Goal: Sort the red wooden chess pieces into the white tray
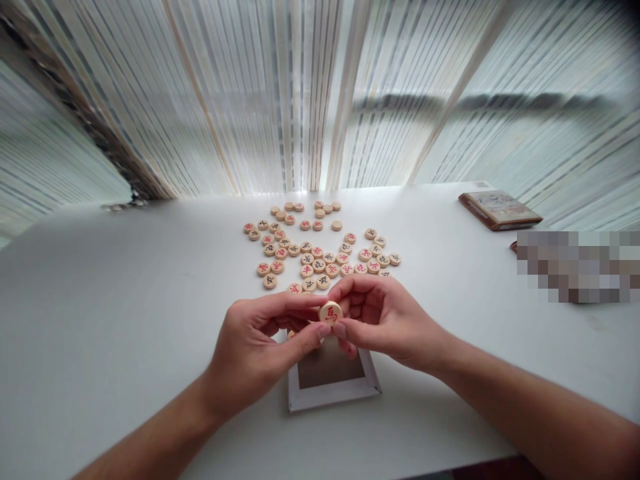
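Observation:
Between the fingertips of both hands is a round wooden xiangqi piece (331, 313) with a red character facing me. My left hand (270, 333) pinches it from the left with thumb and fingers. From the other side, my right hand (380, 317) grips its right edge. Under the hands lies a shallow white box (335, 393) with a brown inside; its far part is hidden by my hands. At least one piece (291, 335) shows by the box's far left corner, partly covered by my left hand. Beyond, several loose pieces (319, 265) with red or black characters lie spread out.
Everything rests on a white table (150, 300). A flat brown box with a picture on its lid (500, 208) lies at the back right, beside a blurred-out object (575, 267). Striped curtains (260, 93) hang behind the table's far edge.

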`<state>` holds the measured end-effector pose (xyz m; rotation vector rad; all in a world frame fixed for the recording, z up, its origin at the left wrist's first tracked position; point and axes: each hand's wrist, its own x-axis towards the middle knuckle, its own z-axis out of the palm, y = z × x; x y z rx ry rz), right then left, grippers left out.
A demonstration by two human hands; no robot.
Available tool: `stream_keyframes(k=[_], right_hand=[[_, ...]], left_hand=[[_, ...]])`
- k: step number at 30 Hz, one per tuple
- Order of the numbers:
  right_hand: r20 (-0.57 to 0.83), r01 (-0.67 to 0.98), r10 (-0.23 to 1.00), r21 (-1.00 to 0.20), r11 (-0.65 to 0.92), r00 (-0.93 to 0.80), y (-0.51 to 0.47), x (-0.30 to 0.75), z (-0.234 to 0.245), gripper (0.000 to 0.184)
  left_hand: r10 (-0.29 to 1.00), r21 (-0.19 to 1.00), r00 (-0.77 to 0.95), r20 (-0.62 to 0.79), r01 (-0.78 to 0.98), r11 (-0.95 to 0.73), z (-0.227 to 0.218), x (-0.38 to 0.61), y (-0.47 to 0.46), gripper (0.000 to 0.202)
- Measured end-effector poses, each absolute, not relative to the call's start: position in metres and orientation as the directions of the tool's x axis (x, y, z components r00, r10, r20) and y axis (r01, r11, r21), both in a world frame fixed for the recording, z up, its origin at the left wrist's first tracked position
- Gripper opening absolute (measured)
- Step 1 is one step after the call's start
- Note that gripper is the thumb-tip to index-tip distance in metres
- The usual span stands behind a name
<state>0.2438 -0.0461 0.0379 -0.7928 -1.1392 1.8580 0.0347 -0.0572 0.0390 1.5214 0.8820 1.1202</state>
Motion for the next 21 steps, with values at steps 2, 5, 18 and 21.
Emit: stream_keyframes(k=[2,5,18,21], right_hand=[[-0.085,-0.308,0.879,-0.917,-0.253,-0.469,-0.0467,0.2428,0.0372,0.043],[-0.075,-0.304,0.891,-0.925,-0.230,-0.447,-0.0478,0.2416,0.0370,0.041],[-0.143,-0.325,0.884,-0.894,-0.308,-0.445,-0.0464,0.2426,0.0358,0.044],[-0.136,-0.314,0.878,-0.900,-0.304,-0.460,-0.0466,0.2426,0.0361,0.039]], left_hand=[[0.929,0.976,0.301,0.214,-0.018,-0.219,0.0391,0.0351,-0.0574,0.027],[0.930,0.976,0.300,0.211,-0.019,-0.215,0.0386,0.0348,-0.0580,0.025],[0.885,0.936,0.348,0.308,0.054,-0.347,0.0418,0.0368,-0.0603,0.035],[0.879,0.937,0.359,0.314,0.035,-0.348,0.0431,0.0357,-0.0595,0.034]])
